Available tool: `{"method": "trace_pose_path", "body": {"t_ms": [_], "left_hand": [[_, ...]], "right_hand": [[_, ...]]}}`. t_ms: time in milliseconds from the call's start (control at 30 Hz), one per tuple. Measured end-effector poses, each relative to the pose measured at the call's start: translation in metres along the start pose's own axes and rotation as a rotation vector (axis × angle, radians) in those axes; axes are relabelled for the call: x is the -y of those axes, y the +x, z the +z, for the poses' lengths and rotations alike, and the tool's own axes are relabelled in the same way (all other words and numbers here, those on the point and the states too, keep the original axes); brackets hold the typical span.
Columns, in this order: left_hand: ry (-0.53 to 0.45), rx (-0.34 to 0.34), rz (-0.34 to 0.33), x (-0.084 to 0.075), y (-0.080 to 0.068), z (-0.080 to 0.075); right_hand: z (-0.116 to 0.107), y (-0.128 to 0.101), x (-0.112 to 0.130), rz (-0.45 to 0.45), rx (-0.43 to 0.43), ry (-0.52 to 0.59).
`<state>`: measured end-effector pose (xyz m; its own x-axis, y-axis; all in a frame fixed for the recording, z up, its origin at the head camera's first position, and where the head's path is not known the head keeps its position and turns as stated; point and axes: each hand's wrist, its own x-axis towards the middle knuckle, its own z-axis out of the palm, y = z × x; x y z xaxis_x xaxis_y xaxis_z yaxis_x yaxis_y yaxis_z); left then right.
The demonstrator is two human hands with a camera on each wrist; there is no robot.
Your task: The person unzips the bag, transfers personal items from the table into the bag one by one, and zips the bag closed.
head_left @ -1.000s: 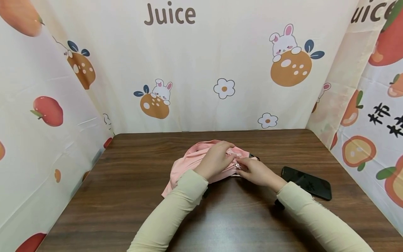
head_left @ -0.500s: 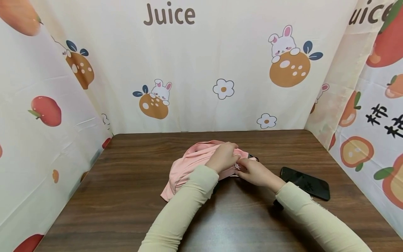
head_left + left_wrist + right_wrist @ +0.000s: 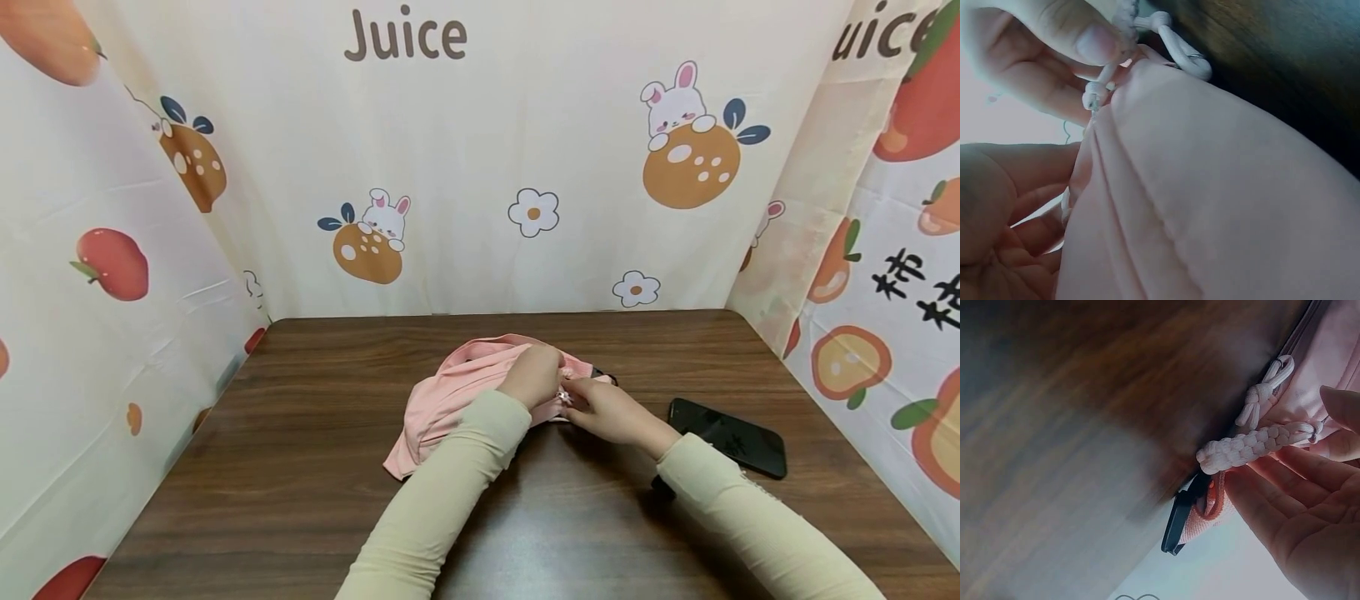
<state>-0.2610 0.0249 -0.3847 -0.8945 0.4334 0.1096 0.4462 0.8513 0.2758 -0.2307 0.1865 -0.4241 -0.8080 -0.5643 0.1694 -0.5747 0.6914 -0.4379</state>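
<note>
head view light: bright, even and soft; the printed curtain (image 3: 525,150) is lit flat with no hard shadows
table sheen: a pale, dull reflection lies on the wooden table (image 3: 300,467) near the bottom edge
shadows: soft dark patches under the sleeves and beside the pink bag (image 3: 450,392)
head view distortion: wide-angle bending, side curtains lean outward at the edges
head view focus: sharp throughout
left wrist view: very close and soft; left hand (image 3: 1004,231) blurred, skin glows against blown-out white backlight
right wrist view: table (image 3: 1054,456) smeared and out of focus; braided cord (image 3: 1247,447) fairly crisp; right hand (image 3: 1310,506) soft, bright washed-out background below
</note>
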Motion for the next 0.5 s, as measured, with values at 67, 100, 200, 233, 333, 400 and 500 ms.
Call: {"method": "trace_pose_path", "body": {"t_ms": [67,100,200,233,333,400,500], "left_hand": [[0.024,-0.011,0.006,-0.0002,-0.0003,0.0008],[0.033,-0.018,0.008,-0.0004,-0.0004,0.0011],[0.053,-0.029,0.012,-0.0006,-0.0007,0.0011],[0.058,-0.029,0.013,-0.0005,-0.0008,0.0012],[0.065,-0.033,0.01,0.0002,-0.001,0.0014],[0.071,-0.035,0.009,0.0004,-0.0012,0.0011],[0.072,-0.04,-0.004,0.0001,-0.0011,-0.0008]], "right_hand": [[0.0001,-0.0003,-0.0002,-0.001,-0.002,-0.01],[0.0001,-0.0004,-0.0003,-0.003,-0.002,-0.012],[0.0003,-0.0007,-0.0006,-0.009,-0.008,-0.016],[0.0003,-0.0008,-0.0006,-0.011,-0.01,-0.016],[0.0001,-0.001,-0.0002,-0.014,-0.014,-0.011],[-0.0001,-0.0011,-0.0001,-0.019,-0.017,-0.014],[-0.0008,-0.0013,0.0002,-0.015,-0.019,-0.013]]}}
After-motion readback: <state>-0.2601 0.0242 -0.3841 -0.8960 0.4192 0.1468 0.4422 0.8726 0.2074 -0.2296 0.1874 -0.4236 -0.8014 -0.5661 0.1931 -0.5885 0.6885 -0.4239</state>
